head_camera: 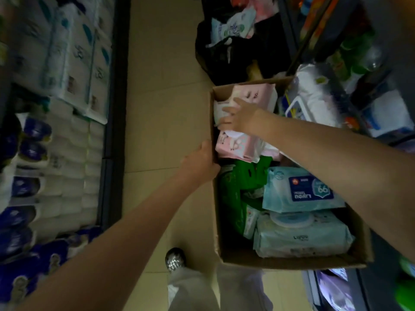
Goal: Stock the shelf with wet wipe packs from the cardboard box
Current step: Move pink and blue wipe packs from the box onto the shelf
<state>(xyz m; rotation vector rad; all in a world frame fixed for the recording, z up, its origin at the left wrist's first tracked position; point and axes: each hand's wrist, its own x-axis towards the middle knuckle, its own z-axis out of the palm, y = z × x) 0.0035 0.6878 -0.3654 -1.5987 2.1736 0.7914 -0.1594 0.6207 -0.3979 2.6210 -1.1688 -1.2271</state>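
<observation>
left arm [125, 234] is stretched to box [292, 263] | box rim is gripped by left hand [199, 164] | pink pack [221, 113] in box's far end is clasped by right hand [238, 117] | blue packs [301, 234] are stacked at near end

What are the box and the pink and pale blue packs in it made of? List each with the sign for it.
Cardboard box: brown matte corrugated board, going by its thick folded walls and flaps.
Pink pack: soft plastic film, probably; it creases and shines slightly.
Pale blue pack: glossy plastic film, wrinkled at the ends, with what looks like a rigid plastic lid on top.
</observation>
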